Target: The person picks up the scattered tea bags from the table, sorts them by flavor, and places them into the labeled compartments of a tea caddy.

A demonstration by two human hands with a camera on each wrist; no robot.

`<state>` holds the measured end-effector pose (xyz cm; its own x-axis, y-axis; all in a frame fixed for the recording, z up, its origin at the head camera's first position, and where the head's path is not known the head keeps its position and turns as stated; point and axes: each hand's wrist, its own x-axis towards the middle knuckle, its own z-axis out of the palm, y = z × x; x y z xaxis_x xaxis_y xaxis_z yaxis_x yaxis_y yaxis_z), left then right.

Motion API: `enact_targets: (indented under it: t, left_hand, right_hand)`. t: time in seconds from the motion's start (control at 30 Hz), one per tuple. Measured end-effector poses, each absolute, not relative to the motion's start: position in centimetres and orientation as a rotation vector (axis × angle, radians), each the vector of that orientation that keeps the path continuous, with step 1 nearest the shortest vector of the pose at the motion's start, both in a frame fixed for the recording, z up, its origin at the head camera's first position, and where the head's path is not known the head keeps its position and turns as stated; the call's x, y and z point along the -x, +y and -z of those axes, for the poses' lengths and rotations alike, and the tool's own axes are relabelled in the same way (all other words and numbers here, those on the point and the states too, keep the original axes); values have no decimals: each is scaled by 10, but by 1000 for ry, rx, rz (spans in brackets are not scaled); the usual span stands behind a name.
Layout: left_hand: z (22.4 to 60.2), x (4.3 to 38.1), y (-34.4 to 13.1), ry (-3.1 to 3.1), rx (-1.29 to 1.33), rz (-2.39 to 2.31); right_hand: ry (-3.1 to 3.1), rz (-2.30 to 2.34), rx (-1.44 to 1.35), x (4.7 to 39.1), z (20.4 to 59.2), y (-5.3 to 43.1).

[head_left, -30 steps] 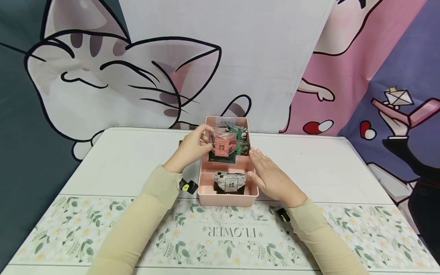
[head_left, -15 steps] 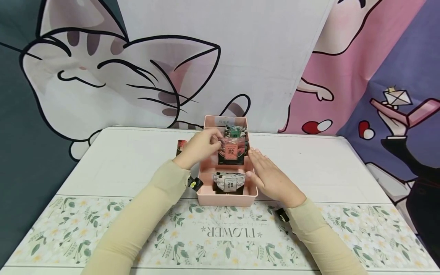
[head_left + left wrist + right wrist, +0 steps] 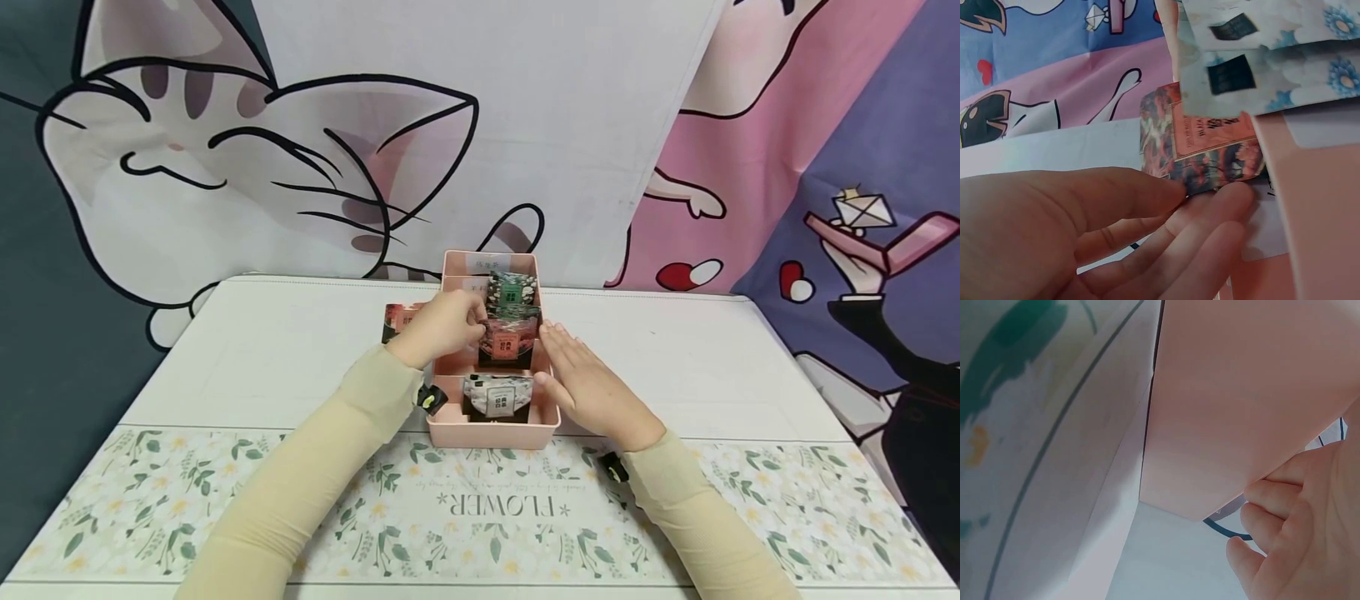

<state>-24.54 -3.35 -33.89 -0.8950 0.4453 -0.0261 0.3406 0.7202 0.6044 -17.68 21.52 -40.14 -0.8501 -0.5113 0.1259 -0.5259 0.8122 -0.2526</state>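
A pink divided box (image 3: 491, 437) stands in the middle of the table. My left hand (image 3: 442, 325) reaches over its left side and pinches the edge of a red-and-black tea sachet (image 3: 507, 346) between thumb and fingers; in the left wrist view the red sachet (image 3: 1216, 137) is partly covered by pale sachets (image 3: 1279, 72). The held sachet is upright in a middle compartment, in front of green sachets (image 3: 512, 289). A white-and-black sachet (image 3: 498, 400) stands in the front compartment. My right hand (image 3: 600, 387) rests with straight fingers against the box's right side.
Another red packet (image 3: 397, 318) lies on the table left of the box, partly hidden by my left hand. A flowered mat strip (image 3: 502, 542) runs along the table front. A cartoon-printed cloth (image 3: 570, 125) hangs behind the table.
My left hand has moved right and slightly down, bringing the red sachet from above the box's left side into a compartment. The red packet left of the box has come into view. The right hand stays put.
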Motion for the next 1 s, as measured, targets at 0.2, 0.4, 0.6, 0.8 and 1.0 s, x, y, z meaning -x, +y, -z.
enact_targets:
  t: [0.2,0.4,0.6,0.8,1.0]
  left_hand:
    - [337,242,-32,2779,-675,-869]
    - [334,239,-33,2781,-662,-861]
    - [329,239,-44,2793,-599,-887]
    - [324,240,-64,2833,-558,-999]
    - [331,247,-90,2920,-525,-1221]
  right_hand:
    - [-2948,-448,-833,177,400,214]
    - [-2951,-441,-830,177,401,214]
    - [-2954,-433,-832,177,402,214]
    - [-2938,-433,-846,177,401,214]
    - [-2925,-436,-849,176,400,214]
